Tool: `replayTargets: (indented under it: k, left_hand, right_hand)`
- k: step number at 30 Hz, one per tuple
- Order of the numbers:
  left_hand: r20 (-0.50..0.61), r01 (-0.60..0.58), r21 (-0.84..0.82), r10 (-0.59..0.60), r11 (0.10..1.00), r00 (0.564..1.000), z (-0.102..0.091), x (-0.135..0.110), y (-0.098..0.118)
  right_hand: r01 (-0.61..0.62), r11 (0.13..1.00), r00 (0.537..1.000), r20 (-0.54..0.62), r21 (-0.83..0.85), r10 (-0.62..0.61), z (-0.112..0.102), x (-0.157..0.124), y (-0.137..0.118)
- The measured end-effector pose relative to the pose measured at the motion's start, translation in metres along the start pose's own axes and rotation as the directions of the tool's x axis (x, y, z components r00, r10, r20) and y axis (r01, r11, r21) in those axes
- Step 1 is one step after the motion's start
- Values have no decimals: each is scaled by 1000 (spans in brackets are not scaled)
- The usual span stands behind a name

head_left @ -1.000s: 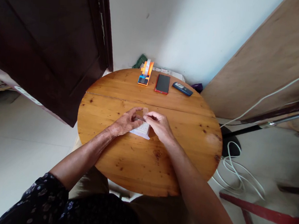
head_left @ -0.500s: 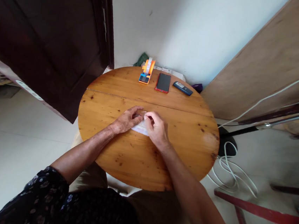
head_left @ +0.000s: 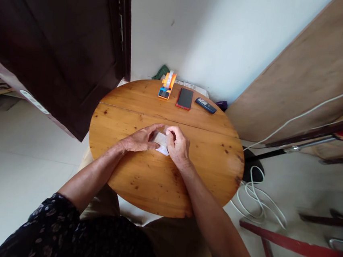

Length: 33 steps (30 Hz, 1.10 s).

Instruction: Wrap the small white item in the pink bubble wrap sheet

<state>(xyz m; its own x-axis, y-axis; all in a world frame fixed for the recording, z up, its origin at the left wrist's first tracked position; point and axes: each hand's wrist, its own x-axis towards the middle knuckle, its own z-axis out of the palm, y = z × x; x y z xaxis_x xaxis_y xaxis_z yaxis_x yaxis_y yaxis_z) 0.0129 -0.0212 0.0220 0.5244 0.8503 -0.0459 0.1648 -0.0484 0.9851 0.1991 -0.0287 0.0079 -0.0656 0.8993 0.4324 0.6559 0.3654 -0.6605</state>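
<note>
A small, flat whitish packet [head_left: 161, 140] with a paler lower edge lies between my hands on the round wooden table [head_left: 142, 182]. My left hand [head_left: 141, 138] curves round its left side, thumb at the near edge and fingers at the far edge, gripping it. At the packet's right side my right hand [head_left: 178, 144] is closed in a pinch on its far corner. Something thin and see-through shows by those fingertips; whether it is part of the packet I cannot tell.
Along the table's far side stand an orange and blue tape dispenser [head_left: 167, 85], a red-edged phone [head_left: 185, 98] and a dark blue handset [head_left: 205, 105]. A white wall rises behind. A dark door [head_left: 58, 45] is at left; white cable loops [head_left: 256, 193] lie on the floor at right.
My left hand has drawn back a little to the left, its thumb and fingers wider apart, uncovering more of the packet. My right hand keeps its pinch. The view has shifted slightly.
</note>
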Motion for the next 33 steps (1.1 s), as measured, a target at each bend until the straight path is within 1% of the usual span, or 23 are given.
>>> replayTargets:
  k: [3, 7, 12, 14, 16, 18, 20, 22, 29, 33]
  left_hand:
    - [-78, 7, 35, -4, 999, 997, 4, 4, -2]
    - [-173, -17, 89, 32, 996, 984, 10, 9, -6]
    - [-204, -50, 96, 68, 994, 977, 14, 13, -12]
    - [-210, -64, 99, 84, 993, 974, 14, 13, -14]
    - [-214, -84, 98, 104, 992, 971, 13, 13, -15]
    - [-212, -102, 97, 121, 990, 970, 12, 13, -15]
    - [-212, -114, 95, 132, 989, 968, 11, 13, -14]
    - [-211, -115, 91, 132, 989, 969, 11, 13, -13]
    - [-190, -100, 87, 115, 991, 975, 8, 15, -15]
    - [-194, -89, 111, 110, 990, 975, 6, 15, -14]
  right_hand:
    - [-38, 997, 999, 16, 68, 37, 1, 2, 3]
    - [-51, 993, 998, 30, 111, 48, 0, 5, 7]
    - [-77, 991, 997, 39, 107, 73, -4, 7, 7]
    - [-58, 994, 998, 34, 92, 55, -6, 6, 6]
    - [2, 999, 1000, 22, 46, -3, -7, 6, 5]
    - [97, 995, 995, 14, -15, -97, -8, 5, 4]
    - [188, 980, 982, 19, -70, -187, -9, 4, 3]
    - [255, 960, 967, 38, -115, -252, -11, 4, 2]
    - [428, 863, 903, 173, -269, -394, -26, -1, 1]
    - [488, 818, 872, 210, -304, -442, -32, -6, 0]
